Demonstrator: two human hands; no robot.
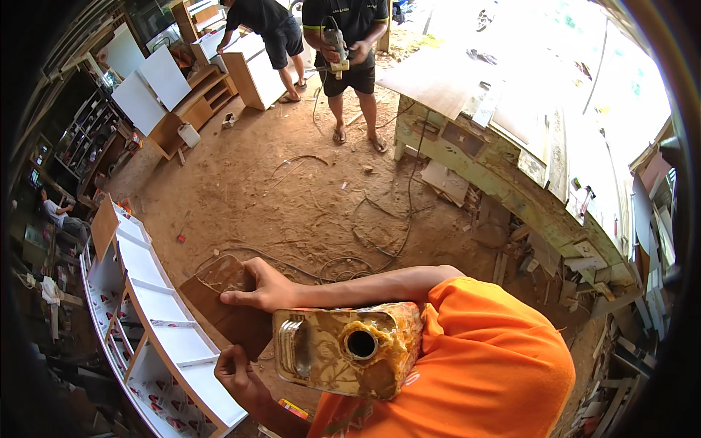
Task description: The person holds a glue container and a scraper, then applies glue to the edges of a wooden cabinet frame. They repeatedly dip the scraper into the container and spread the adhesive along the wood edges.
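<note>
My right hand point(268, 287) grips a brown piece point(219, 315) by its rimmed, rounded upper end, with thumb and fingers on either side. The piece looks like an open container, though its make cannot be told. Between my right arm and my orange shirt rests a metal can point(323, 350) with a folded handle and a round open mouth. Dried yellowish-brown glue-like residue crusts the can's mouth and side. My left hand point(241, 375) is curled near the lower edge of the brown piece; whether it pinches something is hidden.
A long white-panelled cabinet point(181, 347) lies close at left. A cable point(345, 268) coils on the dirt floor point(285, 202). A workbench point(493, 169) stands at right. Ahead, one person holds a power tool point(335, 49); another bends over a cabinet point(257, 71). A third sits far left.
</note>
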